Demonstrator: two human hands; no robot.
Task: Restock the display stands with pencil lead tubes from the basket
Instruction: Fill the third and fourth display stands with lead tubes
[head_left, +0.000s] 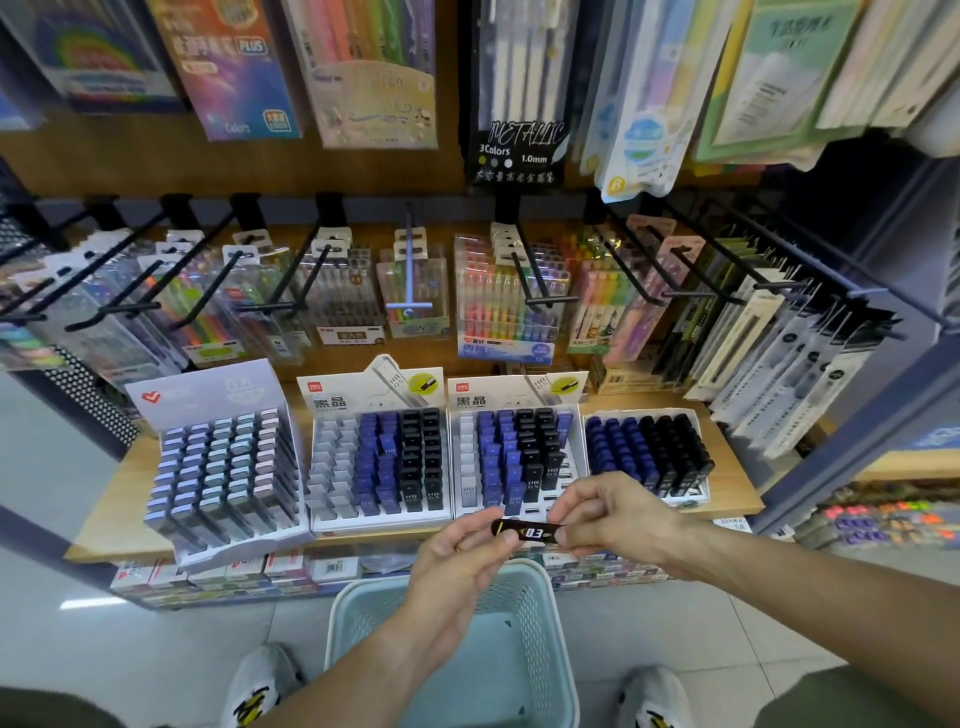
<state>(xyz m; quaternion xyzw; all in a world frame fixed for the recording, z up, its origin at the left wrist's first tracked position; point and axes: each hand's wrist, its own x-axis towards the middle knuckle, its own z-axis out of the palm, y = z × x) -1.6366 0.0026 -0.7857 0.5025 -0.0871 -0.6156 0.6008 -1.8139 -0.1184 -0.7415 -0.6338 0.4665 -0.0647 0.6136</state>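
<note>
I've one black lead tube (527, 532) pinched between both hands, left hand (457, 561) and right hand (608, 514) each at an end, above the basket (545, 649) and near the shelf's front edge (130, 540). Stands mostly full; third stand (511, 457) has gaps, so approx. near done. Shop aisle w/ tiled floor, hanging pen packs behind.

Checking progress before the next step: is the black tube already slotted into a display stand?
No, both the left hand and right hand hold the black tube above the basket.
</note>
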